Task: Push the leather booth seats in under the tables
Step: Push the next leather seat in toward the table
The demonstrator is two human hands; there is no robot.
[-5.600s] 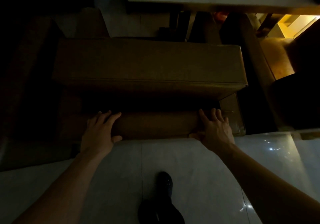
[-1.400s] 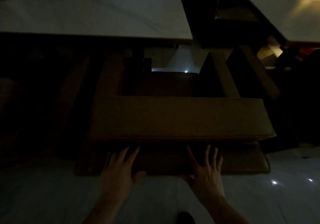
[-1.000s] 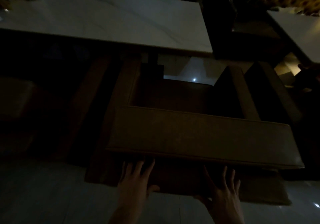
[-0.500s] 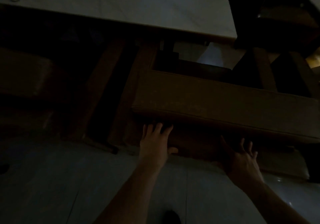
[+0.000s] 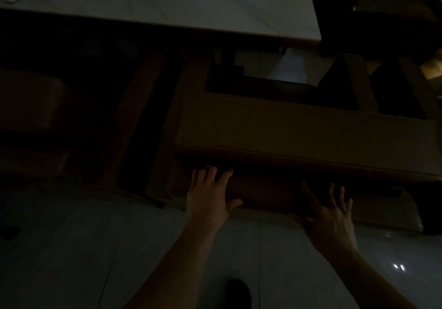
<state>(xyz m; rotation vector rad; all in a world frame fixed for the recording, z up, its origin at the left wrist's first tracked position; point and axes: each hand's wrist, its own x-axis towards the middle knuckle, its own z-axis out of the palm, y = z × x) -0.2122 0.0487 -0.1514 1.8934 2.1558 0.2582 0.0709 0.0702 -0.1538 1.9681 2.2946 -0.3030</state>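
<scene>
Lighting very dim throughout; floor (image 5: 71, 260) of pale glossy tiles with thin grout lines, carrying small bright reflections at lower right; pale marble-look surface (image 5: 191, 2) across the top, edged in a darker band; a second dark seat (image 5: 31, 107) at far left, barely discernible; warm glow (image 5: 433, 69) at right edge.

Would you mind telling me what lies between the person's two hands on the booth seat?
In the head view, only the seat's own dark back panel lies between the left hand and the right hand; nothing else shows on that stretch.
</scene>
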